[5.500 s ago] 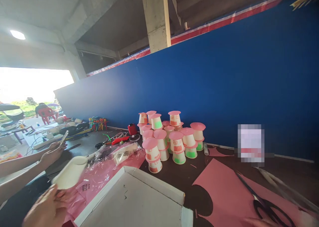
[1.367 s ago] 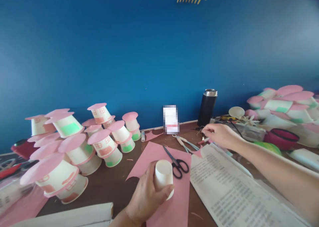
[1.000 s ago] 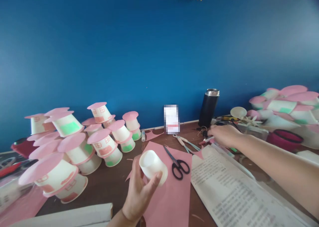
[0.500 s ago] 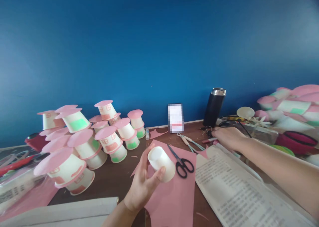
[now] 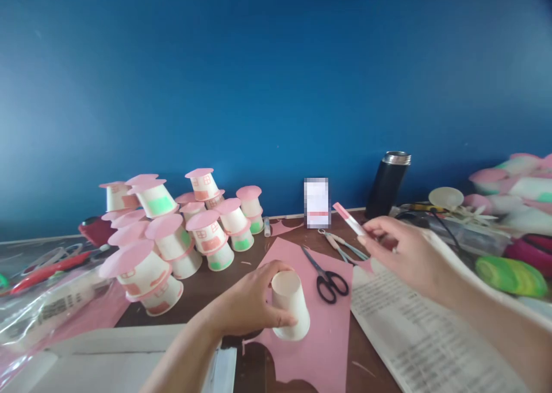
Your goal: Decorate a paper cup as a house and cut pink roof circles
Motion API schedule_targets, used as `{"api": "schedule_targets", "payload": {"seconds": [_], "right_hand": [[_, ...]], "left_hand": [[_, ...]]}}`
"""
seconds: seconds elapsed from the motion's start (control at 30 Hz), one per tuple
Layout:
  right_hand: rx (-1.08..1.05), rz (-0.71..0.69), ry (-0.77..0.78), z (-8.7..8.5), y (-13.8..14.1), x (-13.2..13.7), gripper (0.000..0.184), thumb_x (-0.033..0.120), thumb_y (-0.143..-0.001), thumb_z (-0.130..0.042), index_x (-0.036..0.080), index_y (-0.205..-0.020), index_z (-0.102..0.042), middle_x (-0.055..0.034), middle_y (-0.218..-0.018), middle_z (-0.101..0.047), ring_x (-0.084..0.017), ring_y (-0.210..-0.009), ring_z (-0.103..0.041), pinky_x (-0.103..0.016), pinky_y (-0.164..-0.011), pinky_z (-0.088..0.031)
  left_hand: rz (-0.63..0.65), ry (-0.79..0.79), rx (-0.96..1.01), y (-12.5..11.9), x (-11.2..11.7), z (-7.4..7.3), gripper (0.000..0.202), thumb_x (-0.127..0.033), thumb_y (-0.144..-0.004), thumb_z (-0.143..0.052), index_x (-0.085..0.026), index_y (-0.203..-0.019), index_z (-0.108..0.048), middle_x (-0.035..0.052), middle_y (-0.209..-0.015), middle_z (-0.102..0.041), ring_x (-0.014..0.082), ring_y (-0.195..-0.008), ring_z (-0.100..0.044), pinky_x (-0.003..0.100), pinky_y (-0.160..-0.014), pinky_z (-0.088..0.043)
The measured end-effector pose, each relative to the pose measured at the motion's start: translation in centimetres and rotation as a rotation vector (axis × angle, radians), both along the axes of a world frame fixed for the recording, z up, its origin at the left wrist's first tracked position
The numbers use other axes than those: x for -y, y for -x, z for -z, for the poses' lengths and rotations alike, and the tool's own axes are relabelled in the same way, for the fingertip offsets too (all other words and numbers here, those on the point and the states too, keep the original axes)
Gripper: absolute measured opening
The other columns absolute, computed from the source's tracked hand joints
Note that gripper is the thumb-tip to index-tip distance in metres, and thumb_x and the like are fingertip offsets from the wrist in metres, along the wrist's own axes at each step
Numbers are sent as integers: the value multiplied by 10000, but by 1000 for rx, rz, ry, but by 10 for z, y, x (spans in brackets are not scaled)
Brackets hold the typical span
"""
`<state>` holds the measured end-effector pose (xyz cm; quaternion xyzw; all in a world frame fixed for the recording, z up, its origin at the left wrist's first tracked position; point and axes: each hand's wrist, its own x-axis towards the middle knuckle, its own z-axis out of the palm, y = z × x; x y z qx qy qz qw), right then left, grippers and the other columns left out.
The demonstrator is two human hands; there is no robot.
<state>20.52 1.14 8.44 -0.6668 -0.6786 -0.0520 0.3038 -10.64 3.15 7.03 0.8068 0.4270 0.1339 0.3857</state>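
My left hand (image 5: 263, 301) is closed around a plain white paper cup (image 5: 290, 309), which is upside down on or just over a cut sheet of pink paper (image 5: 323, 347). Between the fingers of my right hand (image 5: 394, 249) is a slim pink-and-white marker (image 5: 349, 219), raised above the table and pointing up to the left. Black-handled scissors (image 5: 330, 281) lie on the pink paper, right of the cup. A printed booklet or newspaper (image 5: 388, 318) lies under my right forearm.
At left stand several stacked cup houses (image 5: 209, 232) with pink paper roofs. A black flask (image 5: 388, 183) stands by the blue wall, with pliers (image 5: 340, 243) nearer. A green-yellow object (image 5: 511, 276) and more pink-topped cups (image 5: 517, 177) are at right. A white box (image 5: 112, 358) lies front left.
My left hand has turned the cup bottom-up and lowered it to the pink paper. My right hand has come back from the clutter near the flask with the marker. The view has shifted left.
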Motion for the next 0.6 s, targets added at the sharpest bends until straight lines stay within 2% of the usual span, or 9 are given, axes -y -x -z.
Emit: {"api": "schedule_targets", "payload": {"seconds": [0.13,0.23,0.4,0.6], "right_hand": [[-355,-214,110,7,52,33,202,463,-946,-542,276,-950,-618,38,-712,-683,-136,-547,-589,-237,-491,-447],[-493,-291,130,21,71,46,194,452,-951,-543,271,-987,-604,39,-692,-653,-141,-566,-585,-234,-496,-448],[-626,-310,106,50,77,50,217,446,-942,-562,247,-1018,-600,18,-742,-661,-148,-624,-611,-245,-573,-496],[-701,-315,142,64,73,48,233,462,-940,-559,239,-1002,-593,11,-755,-642,-152,-653,-603,-248,-590,-490]], "left_hand": [[7,-61,-105,-3,8,-7,576,-303,-619,-778,-258,-1154,-570,15,-1140,-627,252,-1038,-572,335,-874,-432],[13,-59,-133,-5,10,-6,530,-341,-620,-774,-265,-1105,-574,4,-1106,-623,247,-1008,-577,326,-846,-432],[36,-56,-146,-7,12,-1,601,-388,-585,-816,-276,-1114,-552,-4,-1094,-613,240,-970,-589,312,-781,-428],[94,-115,-150,-10,15,2,609,-383,-609,-831,-248,-1127,-540,46,-1157,-612,288,-1049,-586,370,-870,-429]]}}
